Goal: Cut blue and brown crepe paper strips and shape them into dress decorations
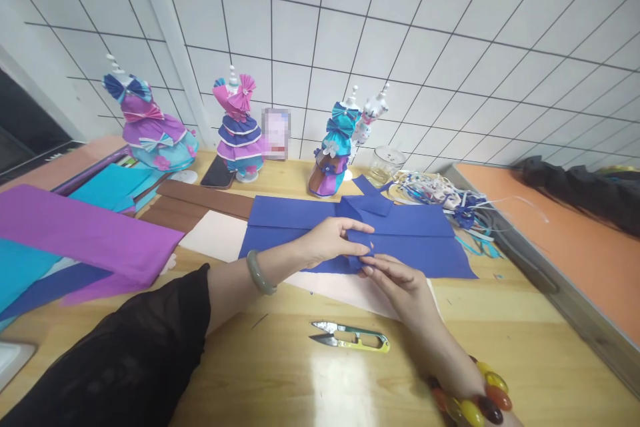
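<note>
A small folded piece of dark blue fabric (358, 240) is pinched between my two hands. My left hand (334, 240), with a pale green bangle at the wrist, grips its upper left side between thumb and fingers. From the lower right, my right hand (400, 283) holds the bottom edge with its fingertips. Beneath both hands lies a wide creased sheet of the same blue fabric (420, 240), partly over a pale cream sheet (345, 288). Thread snips (350, 336) with a yellow and green handle rest on the table in front of my hands.
Dress forms in ruffled dresses, one pink and purple (240, 127), stand along the tiled wall. Purple fabric (90, 233) and brown fabric (200, 205) lie left. A glass jar (387, 163) and a ribbon tangle (435, 193) sit back right, near a raised wooden edge (540, 267).
</note>
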A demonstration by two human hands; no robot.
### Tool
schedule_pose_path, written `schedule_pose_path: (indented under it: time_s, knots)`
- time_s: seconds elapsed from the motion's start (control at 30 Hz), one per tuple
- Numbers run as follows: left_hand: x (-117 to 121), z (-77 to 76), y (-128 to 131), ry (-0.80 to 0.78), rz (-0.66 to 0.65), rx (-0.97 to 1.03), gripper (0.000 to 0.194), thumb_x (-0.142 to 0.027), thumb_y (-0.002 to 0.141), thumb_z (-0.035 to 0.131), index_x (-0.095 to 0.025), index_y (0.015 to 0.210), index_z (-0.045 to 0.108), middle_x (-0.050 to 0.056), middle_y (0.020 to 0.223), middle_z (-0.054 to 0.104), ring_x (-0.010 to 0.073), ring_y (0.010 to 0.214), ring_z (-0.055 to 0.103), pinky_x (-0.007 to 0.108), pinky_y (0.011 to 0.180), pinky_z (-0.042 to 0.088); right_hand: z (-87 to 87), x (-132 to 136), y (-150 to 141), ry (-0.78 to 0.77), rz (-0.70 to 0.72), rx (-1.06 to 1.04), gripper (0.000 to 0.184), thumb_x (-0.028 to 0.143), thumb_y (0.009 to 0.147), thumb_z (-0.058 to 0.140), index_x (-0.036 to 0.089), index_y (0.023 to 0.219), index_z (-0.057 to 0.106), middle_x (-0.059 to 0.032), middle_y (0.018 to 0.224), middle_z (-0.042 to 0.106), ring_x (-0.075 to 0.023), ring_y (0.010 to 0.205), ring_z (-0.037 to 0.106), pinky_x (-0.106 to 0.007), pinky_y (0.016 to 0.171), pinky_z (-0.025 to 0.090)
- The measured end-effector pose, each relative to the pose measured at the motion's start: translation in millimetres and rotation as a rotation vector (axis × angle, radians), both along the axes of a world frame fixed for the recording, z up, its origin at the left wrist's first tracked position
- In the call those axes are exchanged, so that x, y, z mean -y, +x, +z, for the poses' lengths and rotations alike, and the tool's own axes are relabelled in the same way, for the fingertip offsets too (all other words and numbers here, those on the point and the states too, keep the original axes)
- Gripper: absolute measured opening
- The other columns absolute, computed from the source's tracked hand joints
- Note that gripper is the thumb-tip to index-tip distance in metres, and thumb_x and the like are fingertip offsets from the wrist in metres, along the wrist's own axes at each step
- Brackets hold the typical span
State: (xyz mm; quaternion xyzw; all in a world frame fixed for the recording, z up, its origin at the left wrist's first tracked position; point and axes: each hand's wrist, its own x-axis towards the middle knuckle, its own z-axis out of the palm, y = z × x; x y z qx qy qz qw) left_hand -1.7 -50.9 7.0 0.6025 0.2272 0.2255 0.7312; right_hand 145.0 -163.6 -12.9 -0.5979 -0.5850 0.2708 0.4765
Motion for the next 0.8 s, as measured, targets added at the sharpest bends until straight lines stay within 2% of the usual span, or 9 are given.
schedule_pose_path:
  time_s: [0.13,0.33,0.47,0.57,0.67,0.8]
  knots:
    - [-2,-3.1,0,0.064,0.019,-0.021,0.041,-0.021,0.064,0.070,-0.013,0.104,0.062,0.003,0.073,0.059,0.0096,0.068,0.054,0.023,0.065,0.044,5.4,1,-4,-0.026,0.022,0.007,0.014,0.033,0.074,0.062,0.027,0.081,0.073,-0.0045,0.085,0.070,-0.0205,0.087,0.061,-0.032,0.075,0.050]
    - [-2,-1.0,-2,0.153,0.036,-0.046,0.044,-0.025,0.066,0.068,-0.016,0.109,0.060,-0.002,0.063,0.051,0.0076,0.061,0.048,0.021,0.060,0.042,5.4,1,-6,-0.037,-0.003,-0.019,0.014,0.035,0.073,0.063,0.026,0.077,0.073,-0.0051,0.084,0.070,-0.0210,0.087,0.061,-0.033,0.076,0.049]
    - [0,3.4,-3,0.206,0.036,-0.074,0.050,-0.029,0.072,0.063,-0.019,0.119,0.052,-0.005,0.059,0.041,0.0060,0.053,0.045,0.020,0.052,0.040,3.4,0,-5,-0.040,-0.036,-0.019,0.014,0.035,0.073,0.063,0.025,0.075,0.072,-0.0049,0.080,0.070,-0.0209,0.086,0.060,-0.034,0.077,0.048]
    - [1,2.9,-3,0.195,-0.021,-0.107,0.054,-0.033,0.076,0.059,-0.017,0.125,0.044,-0.004,0.062,0.045,0.0078,0.053,0.051,0.022,0.050,0.042,1.2,-1,-2,-0.010,-0.087,-0.033,0.013,0.035,0.072,0.064,0.025,0.074,0.072,-0.0045,0.076,0.069,-0.0206,0.085,0.059,-0.035,0.078,0.047]
    - [1,-1.0,-1,0.117,-0.074,-0.097,0.053,-0.025,0.077,0.058,-0.014,0.126,0.041,-0.002,0.068,0.051,0.0096,0.057,0.056,0.024,0.053,0.045,-1.6,-3,-1,0.012,-0.145,-0.037,0.014,0.036,0.070,0.065,0.025,0.076,0.072,-0.0045,0.076,0.069,-0.0210,0.085,0.059,-0.035,0.076,0.048]
    - [1,-4.6,1,0.044,-0.046,-0.057,0.054,-0.008,0.071,0.059,-0.011,0.122,0.043,-0.004,0.065,0.048,0.0084,0.056,0.057,0.025,0.058,0.048,-4.2,-4,-1,-0.001,-0.184,-0.046,0.015,0.036,0.067,0.067,0.025,0.077,0.072,-0.0050,0.082,0.069,-0.0216,0.088,0.059,-0.036,0.079,0.047]
